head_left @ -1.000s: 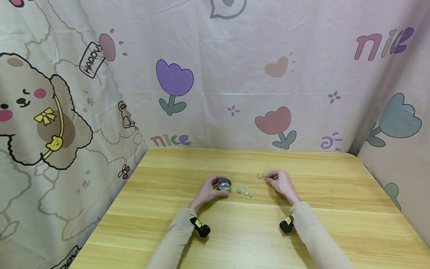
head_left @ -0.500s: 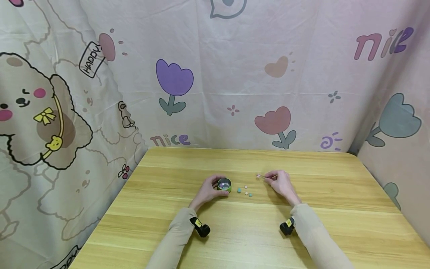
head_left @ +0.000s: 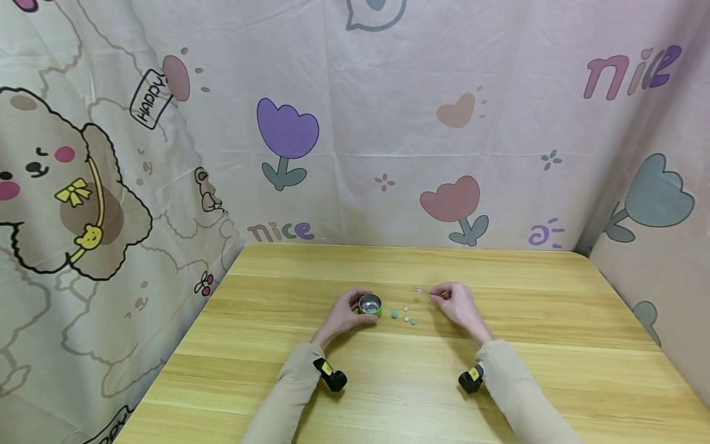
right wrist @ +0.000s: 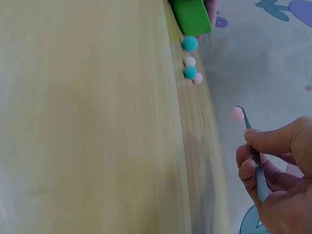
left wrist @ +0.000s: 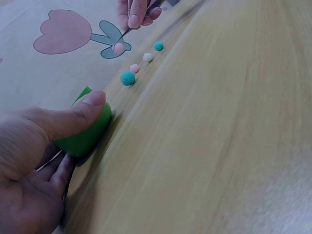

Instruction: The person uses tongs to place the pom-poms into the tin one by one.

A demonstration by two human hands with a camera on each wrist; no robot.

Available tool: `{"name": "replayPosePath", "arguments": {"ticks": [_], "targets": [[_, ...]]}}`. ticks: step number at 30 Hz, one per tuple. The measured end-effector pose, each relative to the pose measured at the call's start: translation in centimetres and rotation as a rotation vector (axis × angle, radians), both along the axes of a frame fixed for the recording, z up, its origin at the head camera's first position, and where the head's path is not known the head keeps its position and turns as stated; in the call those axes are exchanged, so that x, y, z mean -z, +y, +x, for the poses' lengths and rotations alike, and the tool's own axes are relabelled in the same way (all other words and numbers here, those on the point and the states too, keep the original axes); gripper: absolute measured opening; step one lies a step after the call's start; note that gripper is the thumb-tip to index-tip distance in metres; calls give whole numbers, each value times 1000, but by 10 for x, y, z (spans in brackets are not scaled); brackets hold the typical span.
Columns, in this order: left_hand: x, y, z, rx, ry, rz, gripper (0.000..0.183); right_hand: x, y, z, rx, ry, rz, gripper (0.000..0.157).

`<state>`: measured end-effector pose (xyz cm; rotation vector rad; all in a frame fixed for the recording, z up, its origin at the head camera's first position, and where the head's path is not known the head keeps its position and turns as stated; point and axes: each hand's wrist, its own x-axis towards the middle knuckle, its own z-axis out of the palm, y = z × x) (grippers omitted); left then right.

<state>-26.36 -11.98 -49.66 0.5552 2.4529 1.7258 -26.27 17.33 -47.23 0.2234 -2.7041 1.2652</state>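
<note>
My left hand [head_left: 342,314] grips a small round green tin [left wrist: 87,136] from its left side, thumb and fingers around the wall. The tin stands upright on the table, its silvery inside facing up in the head view. In my right hand [head_left: 456,302] I pinch metal tweezers [right wrist: 256,158] with a bent tip. A pink pom-pom [right wrist: 237,113] is caught at that tip, raised above the table. Between the hands lie a larger teal pom-pom [left wrist: 127,78], a smaller teal pom-pom [left wrist: 158,46], a white pom-pom [left wrist: 147,57] and a pink pom-pom [left wrist: 134,68].
The wooden table [head_left: 355,382] reaches back to a printed cloth [head_left: 377,123] with flowers and cartoon figures, which also hangs at both sides. A black wrist camera [head_left: 331,375] is strapped to the left sleeve, and another camera [head_left: 471,378] to the right one.
My right hand has moved slightly left, bringing the tweezers and the pink pom-pom nearer the tin. The left hand, the tin and the loose pom-poms have stayed put.
</note>
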Motion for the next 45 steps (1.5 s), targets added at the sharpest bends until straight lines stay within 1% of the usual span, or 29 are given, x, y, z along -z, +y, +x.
{"name": "replayPosePath", "arguments": {"ticks": [7,18,23,24,30,31,38,45], "targets": [[-1,1,1,-1,4,-11,62,-3,-9,4,-40,11,-14,10],[1,1,0,-6,-10,1,60,-6,-23,8,-70,5,-50,10],[1,1,0,-6,0,5,60,-7,-30,8,-88,5,-55,10],[-1,1,1,1,-3,4,60,-7,-32,8,-90,0,-55,9],[-32,1,20,45,-15,4,59,-7,-40,8,-107,7,-67,9],[-35,1,21,46,-10,4,59,-7,-41,9,-112,14,-66,9],[-35,1,22,48,-3,6,59,-8,-49,10,-149,-3,-83,10],[-35,1,22,55,-4,13,59,-10,-57,12,-154,-5,-83,10]]}}
